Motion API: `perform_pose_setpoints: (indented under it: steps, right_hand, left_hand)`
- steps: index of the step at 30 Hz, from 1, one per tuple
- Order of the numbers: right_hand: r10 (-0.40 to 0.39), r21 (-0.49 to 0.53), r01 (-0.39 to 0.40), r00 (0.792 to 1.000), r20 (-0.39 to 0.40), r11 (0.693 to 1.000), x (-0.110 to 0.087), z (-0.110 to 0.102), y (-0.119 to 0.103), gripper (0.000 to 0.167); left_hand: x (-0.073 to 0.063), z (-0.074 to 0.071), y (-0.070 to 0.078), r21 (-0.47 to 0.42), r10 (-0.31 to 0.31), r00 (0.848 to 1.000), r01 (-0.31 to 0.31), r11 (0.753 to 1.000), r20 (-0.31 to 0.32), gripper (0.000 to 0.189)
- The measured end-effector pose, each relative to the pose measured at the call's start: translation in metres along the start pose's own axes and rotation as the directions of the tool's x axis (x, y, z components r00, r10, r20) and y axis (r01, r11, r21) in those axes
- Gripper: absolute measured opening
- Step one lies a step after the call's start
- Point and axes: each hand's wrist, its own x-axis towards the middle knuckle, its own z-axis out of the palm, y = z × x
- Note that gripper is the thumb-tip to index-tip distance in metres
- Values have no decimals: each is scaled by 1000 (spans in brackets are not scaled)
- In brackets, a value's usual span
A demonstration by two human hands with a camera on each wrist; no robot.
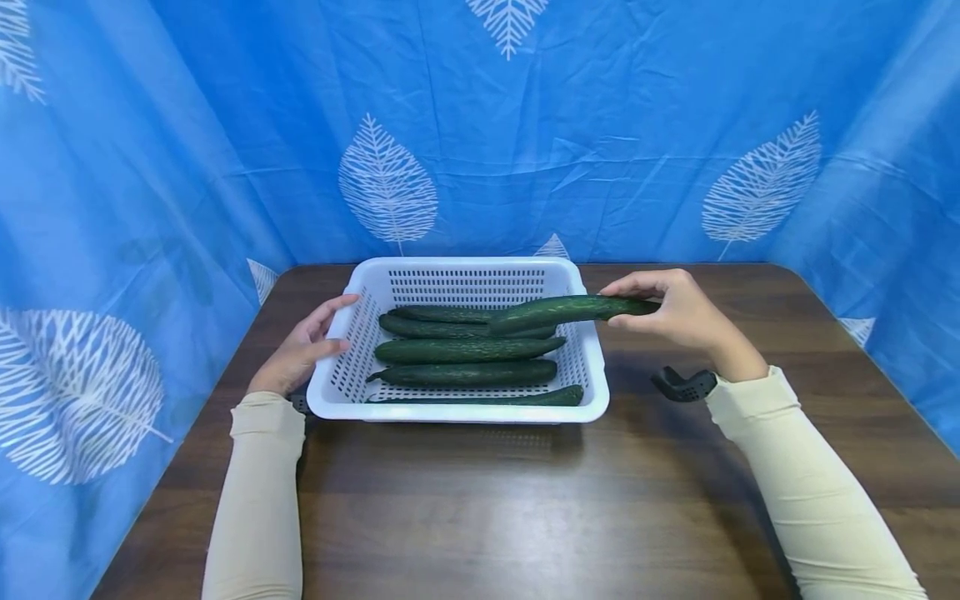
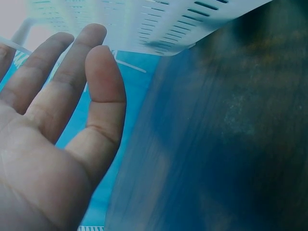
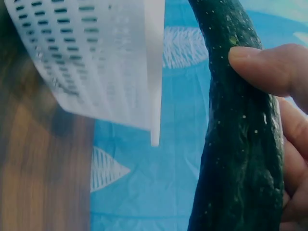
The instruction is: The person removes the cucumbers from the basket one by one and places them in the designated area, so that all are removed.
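My right hand (image 1: 678, 312) pinches a dark green cucumber (image 1: 543, 312) near its right end, thumb on one side and fingers on the other. The cucumber is held roughly level, its far part over the right rim of a white plastic basket (image 1: 457, 412). In the right wrist view the held cucumber (image 3: 240, 130) shows its bumpy skin. Several more cucumbers (image 1: 465, 351) lie side by side in the basket, the back ones partly covered by the held one. My left hand (image 1: 303, 346) is at the basket's left rim, its fingers and thumb (image 2: 103, 77) loosely extended.
The basket stands on a brown wooden table (image 1: 480, 508), near its back edge. A blue curtain (image 1: 510, 125) with white leaf prints hangs behind and at both sides. A black strap-like piece (image 1: 684, 384) sits at the right wrist.
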Motion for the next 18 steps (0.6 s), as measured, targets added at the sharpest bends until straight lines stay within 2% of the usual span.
perform_pose_setpoints:
  steps: [11,18]
  right_hand:
    - [9,-19,-9,1000,-19,1000,-10,-19,25,35]
    - [51,-37,-51,999,-10,998,-16,-35,41,36]
  left_hand:
    - [-1,-1,-1,-10,0,1000,0,1000,9,71]
    - [-2,1,1,-11,-10,1000,10,1000,1,72]
